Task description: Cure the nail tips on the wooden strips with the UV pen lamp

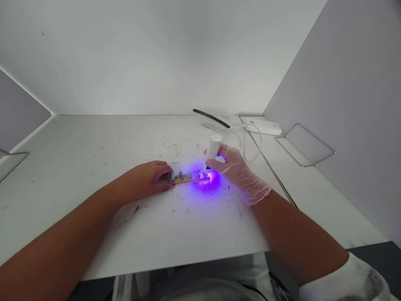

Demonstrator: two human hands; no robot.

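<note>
My bare left hand pinches the left end of a narrow strip that carries several small bluish, see-through pieces standing in a row. In my gloved right hand is a small white UV lamp, held tilted over the strip's right end. Violet light spills from its lower tip onto the strip and the table around it. The strip lies at or just above the tabletop; which of the two I cannot tell. Fine detail on the lit pieces is washed out by the glow.
A white power bank or adapter lies at the back right with a white cable looping from it. Near the back wall is a black-edged curved thing. A wire frame stands at the right wall. Dark specks dot the white table.
</note>
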